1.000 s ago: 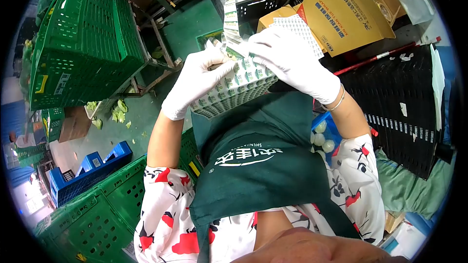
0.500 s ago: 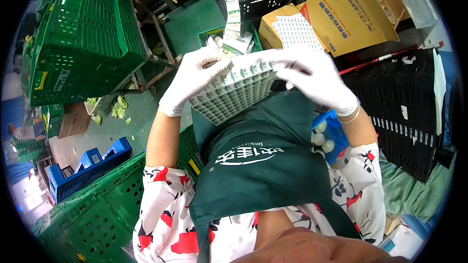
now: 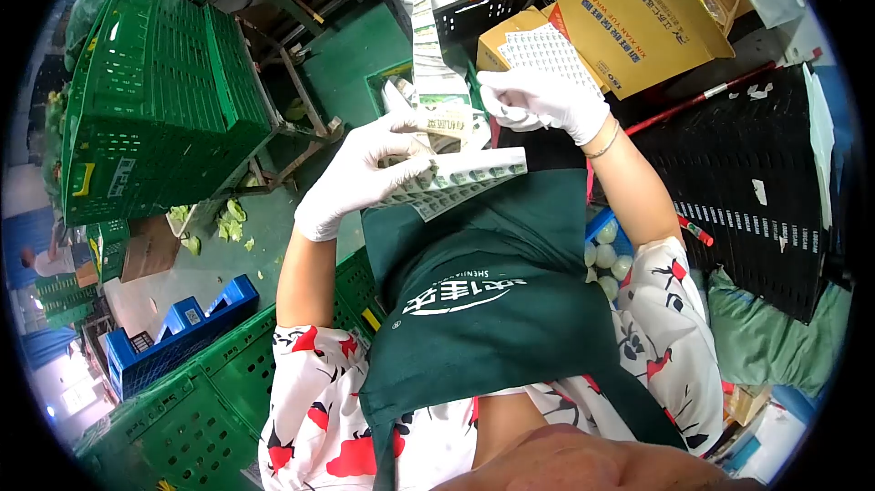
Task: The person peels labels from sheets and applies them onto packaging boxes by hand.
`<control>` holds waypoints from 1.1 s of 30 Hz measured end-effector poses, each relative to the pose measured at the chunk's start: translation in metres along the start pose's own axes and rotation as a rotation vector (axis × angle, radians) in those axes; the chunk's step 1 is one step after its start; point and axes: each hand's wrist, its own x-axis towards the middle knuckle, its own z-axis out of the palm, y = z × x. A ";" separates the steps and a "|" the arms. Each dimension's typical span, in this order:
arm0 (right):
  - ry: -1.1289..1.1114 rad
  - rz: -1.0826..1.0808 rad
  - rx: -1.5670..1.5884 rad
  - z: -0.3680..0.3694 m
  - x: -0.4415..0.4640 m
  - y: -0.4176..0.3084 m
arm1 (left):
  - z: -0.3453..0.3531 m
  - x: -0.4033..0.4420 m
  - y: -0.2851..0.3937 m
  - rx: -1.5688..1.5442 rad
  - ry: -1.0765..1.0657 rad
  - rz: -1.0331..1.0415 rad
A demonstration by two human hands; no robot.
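My left hand (image 3: 360, 172), in a white glove, is closed on the near-left part of a sticker sheet (image 3: 478, 172) printed with rows of small green labels. The sheet lies tilted in front of the dark green apron (image 3: 483, 309). By the left fingertips is the lower end of a long strip of printed labels (image 3: 426, 35); whether they grip it too is unclear. My right hand (image 3: 551, 104), also gloved, is raised apart from the sheet with its fingers curled together. Anything between those fingertips is too small to make out.
Another sticker sheet (image 3: 547, 54) rests on a cardboard box (image 3: 638, 8). A black crate (image 3: 488, 13) with many labels stands at the back. Green crates (image 3: 155, 108) are stacked left, black crates (image 3: 729, 181) right. A blue container (image 3: 597, 225) holds pale round items.
My right hand has let go of the sticker sheet and moved up and left. The sheet now lies flatter, and the left fingers are by the label strip.
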 end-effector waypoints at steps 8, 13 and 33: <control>0.094 0.115 -0.134 0.025 0.015 -0.001 | -0.002 -0.001 0.001 -0.078 0.031 0.023; -0.064 -0.040 -0.016 0.017 0.019 0.008 | 0.000 0.000 -0.003 -0.112 -0.077 -0.066; 0.313 -0.333 -0.849 -0.002 0.013 -0.009 | -0.005 0.006 -0.023 -0.142 0.413 0.005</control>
